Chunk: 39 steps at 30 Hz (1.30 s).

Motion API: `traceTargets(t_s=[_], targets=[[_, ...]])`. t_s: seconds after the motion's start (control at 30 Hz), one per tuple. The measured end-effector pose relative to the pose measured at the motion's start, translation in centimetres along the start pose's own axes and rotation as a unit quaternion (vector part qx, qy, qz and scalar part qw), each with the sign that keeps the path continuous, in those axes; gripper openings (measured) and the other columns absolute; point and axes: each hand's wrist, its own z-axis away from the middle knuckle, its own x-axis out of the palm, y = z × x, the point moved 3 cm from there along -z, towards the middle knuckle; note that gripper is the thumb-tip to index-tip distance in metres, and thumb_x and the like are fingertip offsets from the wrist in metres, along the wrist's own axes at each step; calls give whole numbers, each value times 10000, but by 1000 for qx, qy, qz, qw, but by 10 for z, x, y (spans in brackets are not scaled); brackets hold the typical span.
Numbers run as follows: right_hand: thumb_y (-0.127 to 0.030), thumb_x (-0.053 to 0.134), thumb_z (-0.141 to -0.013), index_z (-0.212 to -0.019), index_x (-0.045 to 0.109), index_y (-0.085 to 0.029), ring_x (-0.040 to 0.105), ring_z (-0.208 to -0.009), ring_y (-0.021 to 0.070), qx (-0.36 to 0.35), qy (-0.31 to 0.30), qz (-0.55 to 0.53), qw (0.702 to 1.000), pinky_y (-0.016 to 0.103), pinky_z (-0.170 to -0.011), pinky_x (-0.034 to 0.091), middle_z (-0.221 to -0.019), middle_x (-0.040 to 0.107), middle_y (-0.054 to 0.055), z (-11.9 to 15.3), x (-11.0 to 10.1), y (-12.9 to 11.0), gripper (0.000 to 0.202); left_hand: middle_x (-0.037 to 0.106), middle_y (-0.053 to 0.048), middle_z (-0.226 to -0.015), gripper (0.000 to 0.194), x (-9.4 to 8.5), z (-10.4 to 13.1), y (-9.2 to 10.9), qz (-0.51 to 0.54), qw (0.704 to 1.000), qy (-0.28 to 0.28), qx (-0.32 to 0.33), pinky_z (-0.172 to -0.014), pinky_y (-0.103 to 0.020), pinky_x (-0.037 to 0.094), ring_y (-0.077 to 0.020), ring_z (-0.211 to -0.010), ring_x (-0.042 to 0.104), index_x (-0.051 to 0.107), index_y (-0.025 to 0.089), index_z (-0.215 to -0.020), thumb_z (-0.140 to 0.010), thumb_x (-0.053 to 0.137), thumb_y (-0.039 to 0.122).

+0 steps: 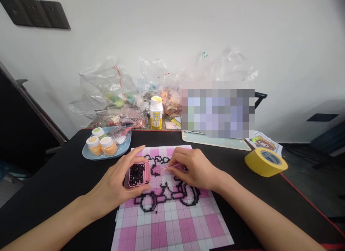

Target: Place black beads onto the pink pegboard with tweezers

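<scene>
Mid-frame: pink box [147,173], black beads [137,174] inside
Our left hand [118,177] is gripping its sides, our right hand [192,168] pinching a pink tool [163,168].

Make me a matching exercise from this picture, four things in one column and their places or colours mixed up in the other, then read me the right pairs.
Things:
1. Pink bead tray
2. Roll of tape
3. Thin pink tool
4. Blue plate

Places or colours:
A. Yellow, to the right of the checkered board
B. Beneath three small jars
C. Held in the left hand
D. Held in the right hand

Right pairs: 1-C, 2-A, 3-D, 4-B.
</scene>
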Motion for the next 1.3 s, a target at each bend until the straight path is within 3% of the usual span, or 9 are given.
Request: traceTargets(t_s=[0.53, 1.03, 1.3], targets=[[-298, 580, -965, -849, 659, -153, 575, -621, 116, 8, -11, -4, 1000, 226, -580, 410, -815, 661, 41, 0, -2, 3, 202, 697, 6, -1237, 807, 1, 1, 1, 13, 1000, -1, -11, -1048, -444, 480, -266, -1135, 674, 283, 463, -1525, -850, 653, 706], [-307, 570, -970, -850, 660, -159, 579, -644, 119, 9, -4, -14, 1000, 228, -588, 418, -819, 657, 38, 0, -2, 2, 211, 700, 61, -1240, 802, 0, 0, 1, 5, 1000, 0, -4, -1078, -405, 463, -229, -1164, 664, 246, 525, -1513, -849, 661, 701], [-321, 564, -983, -860, 672, -155, 562, -637, 116, -23, 26, -15, 999, 231, -577, 417, -807, 649, 37, 0, 0, -2, 233, 709, 11, -1248, 820, 0, 0, 0, -5, 1000, -2, 15, -1063, -419, 485, -256, -1185, 665, 268, 440, -1539, -863, 682, 653]])
